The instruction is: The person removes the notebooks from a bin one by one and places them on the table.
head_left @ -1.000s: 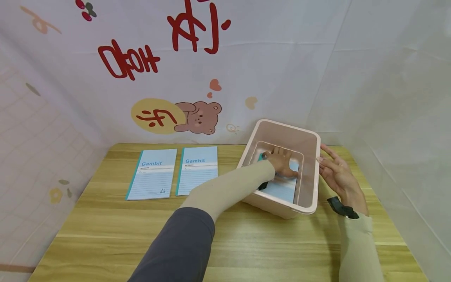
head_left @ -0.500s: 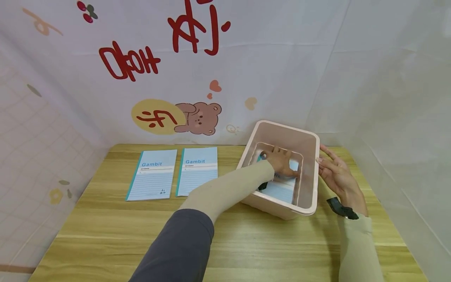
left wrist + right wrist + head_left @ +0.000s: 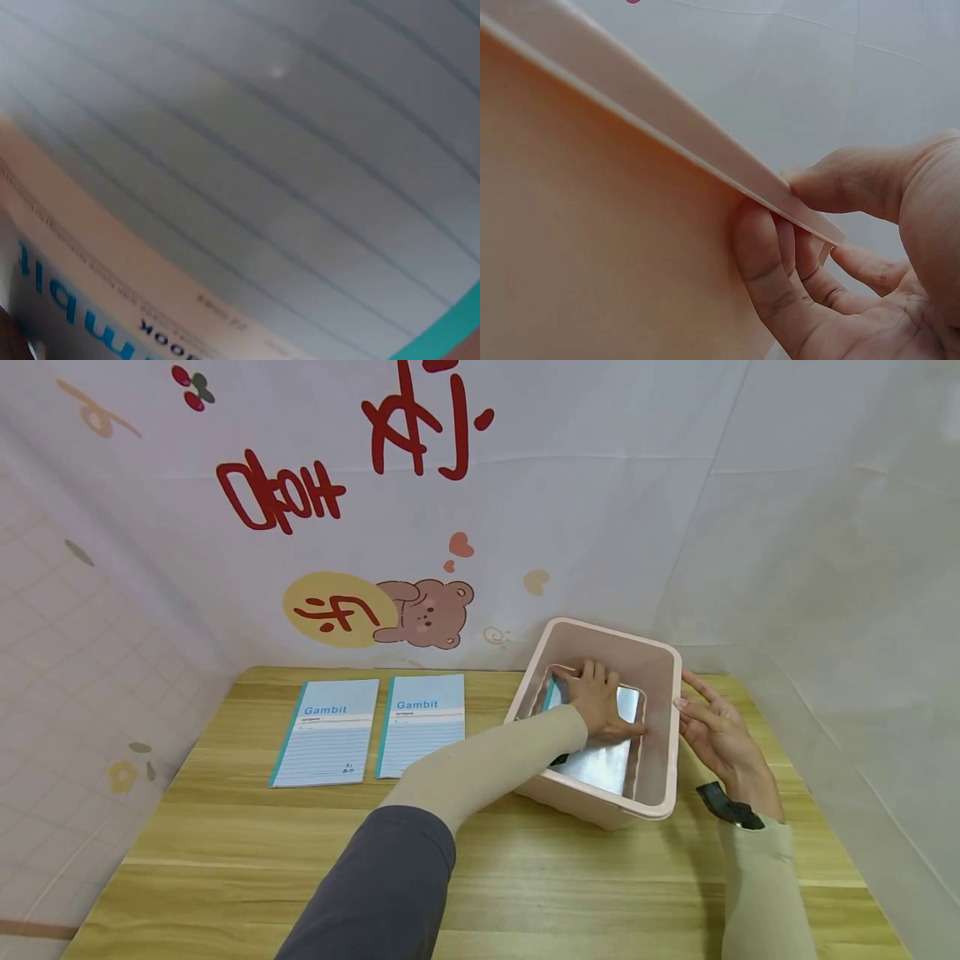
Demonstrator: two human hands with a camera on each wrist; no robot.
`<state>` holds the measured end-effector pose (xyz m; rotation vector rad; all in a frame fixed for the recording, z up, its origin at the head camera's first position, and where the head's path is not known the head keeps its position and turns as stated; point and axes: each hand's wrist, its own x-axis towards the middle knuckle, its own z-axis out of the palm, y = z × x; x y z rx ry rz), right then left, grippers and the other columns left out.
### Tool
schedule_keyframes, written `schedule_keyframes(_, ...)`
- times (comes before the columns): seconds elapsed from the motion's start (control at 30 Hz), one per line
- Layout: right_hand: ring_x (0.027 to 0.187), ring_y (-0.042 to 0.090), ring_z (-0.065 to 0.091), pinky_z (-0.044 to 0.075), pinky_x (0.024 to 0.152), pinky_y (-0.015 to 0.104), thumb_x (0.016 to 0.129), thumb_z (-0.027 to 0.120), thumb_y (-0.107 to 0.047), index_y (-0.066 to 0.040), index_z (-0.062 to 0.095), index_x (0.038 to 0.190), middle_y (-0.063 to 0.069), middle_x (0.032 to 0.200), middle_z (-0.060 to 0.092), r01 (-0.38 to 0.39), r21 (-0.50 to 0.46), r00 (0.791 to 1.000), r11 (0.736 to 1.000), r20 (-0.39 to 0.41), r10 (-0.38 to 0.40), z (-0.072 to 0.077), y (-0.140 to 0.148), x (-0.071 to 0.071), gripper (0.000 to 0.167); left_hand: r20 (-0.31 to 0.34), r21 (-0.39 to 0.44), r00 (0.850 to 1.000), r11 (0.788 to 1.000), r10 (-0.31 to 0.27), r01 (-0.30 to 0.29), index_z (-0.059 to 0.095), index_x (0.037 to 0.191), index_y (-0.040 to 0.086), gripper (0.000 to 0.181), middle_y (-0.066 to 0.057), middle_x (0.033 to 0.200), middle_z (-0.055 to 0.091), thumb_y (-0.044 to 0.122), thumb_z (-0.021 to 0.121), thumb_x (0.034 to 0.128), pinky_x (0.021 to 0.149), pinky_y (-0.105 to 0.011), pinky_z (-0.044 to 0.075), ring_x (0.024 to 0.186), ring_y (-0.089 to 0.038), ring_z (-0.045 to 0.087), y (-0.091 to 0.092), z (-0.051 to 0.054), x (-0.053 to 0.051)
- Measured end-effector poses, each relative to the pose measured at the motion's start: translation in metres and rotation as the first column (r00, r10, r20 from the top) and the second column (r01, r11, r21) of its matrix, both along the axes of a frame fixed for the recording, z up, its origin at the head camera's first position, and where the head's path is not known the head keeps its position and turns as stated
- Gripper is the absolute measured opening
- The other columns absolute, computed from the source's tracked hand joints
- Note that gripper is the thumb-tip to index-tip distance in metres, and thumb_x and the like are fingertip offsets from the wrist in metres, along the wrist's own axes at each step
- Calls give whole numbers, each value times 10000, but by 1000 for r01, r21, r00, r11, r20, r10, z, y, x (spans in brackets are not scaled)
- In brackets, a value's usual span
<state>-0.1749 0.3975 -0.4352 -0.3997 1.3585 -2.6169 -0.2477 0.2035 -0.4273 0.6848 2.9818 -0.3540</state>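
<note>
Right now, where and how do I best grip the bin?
Probably by the rim on the right side of the bin, coming from the right: it juts past the wall, so fingers can hook under with thumb at its top edge, as the right hand does.

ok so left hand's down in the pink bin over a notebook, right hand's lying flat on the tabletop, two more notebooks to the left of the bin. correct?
Not the right hand: it's pinching the rim of the pink bin between thumb and fingers. The right wrist view shows it. Rest stands as you wrote it.
</note>
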Motion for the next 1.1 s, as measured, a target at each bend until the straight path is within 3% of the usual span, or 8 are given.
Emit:
schedule_keyframes(0.2, 1092, 206, 714, 593, 884, 285, 1043, 326, 135, -70, 131, 1577, 133, 1268, 666, 2, 7, 1000, 1000, -2, -2, 0, 0, 0, 604, -27, 16, 999, 999, 37, -37, 318, 1528, 350, 1144, 41, 1566, 339, 1078, 265, 646, 1057, -744, 380, 1498, -260, 263, 0, 0, 1)
schedule_keyframes(0.4, 1089, 209, 708, 591, 889, 290, 1046, 330, 129, -79, 121, 1592, 131, 1264, 661, -8, 7, 1000, 1000, 1, 8, -1, -1, 1, 621, -26, 35, 996, 996, 89, -88, 312, 1502, 379, 1100, 42, 1567, 339, 1071, 310, 647, 1002, -686, 466, 1477, -282, 326, 3, -4, 4)
schedule_keyframes(0.6, 1080, 208, 704, 589, 882, 287, 1044, 327, 131, -74, 75, 1608, 130, 1269, 651, -12, 11, 1000, 1000, 0, 12, -3, -3, 0, 651, 0, 44, 993, 992, 119, -119, 346, 1410, 382, 1001, -23, 1519, 454, 1054, 325, 669, 1023, -686, 429, 1421, -298, 386, 5, -7, 5)
schedule_keyframes(0.93, 1048, 202, 709, 588, 862, 280, 1048, 308, 125, -74, 27, 1624, 122, 1249, 660, -20, 16, 1000, 1000, -10, 20, -2, -3, -1, 670, -68, 135, 995, 989, 69, -59, 471, 1380, 378, 991, -46, 1451, 521, 1036, 436, 641, 1060, -683, 383, 1336, -274, 423, 3, 3, 1)
schedule_keyframes(1.1, 1031, 200, 715, 592, 853, 279, 1049, 315, 126, -72, 28, 1621, 121, 1224, 667, -21, 15, 1000, 1000, -10, 21, -2, -3, -1, 670, -97, 275, 993, 961, 71, -42, 518, 1405, 384, 1032, -41, 1438, 548, 1034, 503, 604, 1033, -713, 387, 1344, -288, 423, 0, 5, -3)
